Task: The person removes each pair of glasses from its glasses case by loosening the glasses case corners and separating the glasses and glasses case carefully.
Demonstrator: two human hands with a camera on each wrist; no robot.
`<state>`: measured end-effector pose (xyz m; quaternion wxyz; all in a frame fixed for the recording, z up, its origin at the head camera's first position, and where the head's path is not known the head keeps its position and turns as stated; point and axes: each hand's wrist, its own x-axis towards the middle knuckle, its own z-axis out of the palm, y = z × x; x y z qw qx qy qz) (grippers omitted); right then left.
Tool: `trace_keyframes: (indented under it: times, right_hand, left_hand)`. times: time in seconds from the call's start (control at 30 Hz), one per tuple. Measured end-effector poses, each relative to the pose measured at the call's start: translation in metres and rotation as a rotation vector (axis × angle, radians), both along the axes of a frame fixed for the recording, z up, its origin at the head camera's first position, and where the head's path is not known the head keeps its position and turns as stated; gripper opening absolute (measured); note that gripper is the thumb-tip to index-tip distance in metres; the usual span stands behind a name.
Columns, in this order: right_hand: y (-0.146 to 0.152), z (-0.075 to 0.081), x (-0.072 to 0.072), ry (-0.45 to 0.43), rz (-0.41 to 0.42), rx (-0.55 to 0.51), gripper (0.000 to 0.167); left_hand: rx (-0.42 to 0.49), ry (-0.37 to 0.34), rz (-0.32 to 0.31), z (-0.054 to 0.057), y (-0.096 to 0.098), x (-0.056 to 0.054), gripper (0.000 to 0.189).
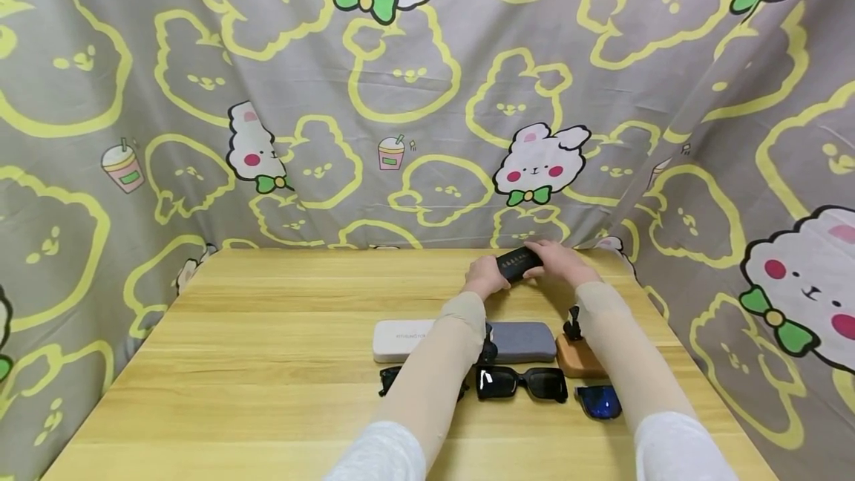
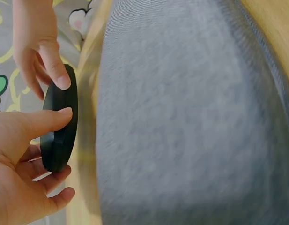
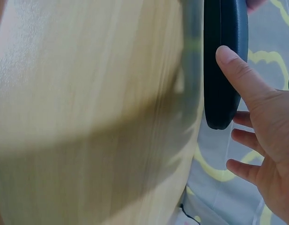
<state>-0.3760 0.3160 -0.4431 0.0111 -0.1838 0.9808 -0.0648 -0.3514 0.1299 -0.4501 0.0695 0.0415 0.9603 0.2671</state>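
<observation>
A black glasses case [image 1: 517, 264] with small lettering on its face is at the far right of the table, near the curtain. Both hands hold it, one at each end. The left hand [image 1: 486, 277] grips the left end; in the left wrist view its thumb lies over the case [image 2: 60, 136] and the other fingers are behind and below. On the right end, the right hand [image 1: 562, 262] pinches with the thumb [image 3: 238, 70] against the front. A lengthwise seam shows on the case in the right wrist view, and the lid looks closed.
Nearer on the table [image 1: 267, 362] lie a white case [image 1: 394, 340], a grey-blue case [image 1: 524, 341] and a brown case [image 1: 577, 358]. Before them are black sunglasses [image 1: 528, 383], blue-lensed sunglasses [image 1: 600, 401] and another dark pair [image 1: 389, 375], partly behind the left forearm. A patterned curtain [image 1: 414, 125] hangs behind.
</observation>
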Motion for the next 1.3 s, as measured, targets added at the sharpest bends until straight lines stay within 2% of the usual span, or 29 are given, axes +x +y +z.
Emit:
trace_keyframes:
  times: [0.17,0.33,0.7,0.97,1.13,1.3]
  right_hand:
    - [-0.001,0.004,0.001,0.055,0.044,-0.010,0.074]
    - [-0.003,0.009,0.000,0.074,0.048,0.010,0.073]
    - [-0.014,0.028,0.010,0.124,0.109,-0.016,0.073]
    - [-0.023,0.038,0.014,0.110,0.118,-0.046,0.076]
    - [-0.029,0.043,0.019,0.104,0.113,-0.064,0.077]
    - [-0.036,0.047,0.024,0.134,0.133,-0.063,0.076]
  left_hand:
    - [0.025,0.025,-0.030,0.005,-0.006,-0.001,0.062]
    - [0.062,0.044,-0.061,0.008,-0.013,-0.004,0.059]
    - [0.104,0.082,-0.199,0.020,-0.034,-0.007,0.070]
    - [0.093,0.107,-0.282,0.031,-0.053,-0.007,0.070]
    - [0.118,0.089,-0.303,0.037,-0.064,-0.004,0.072]
    - [0.130,0.113,-0.317,0.042,-0.072,-0.001,0.069]
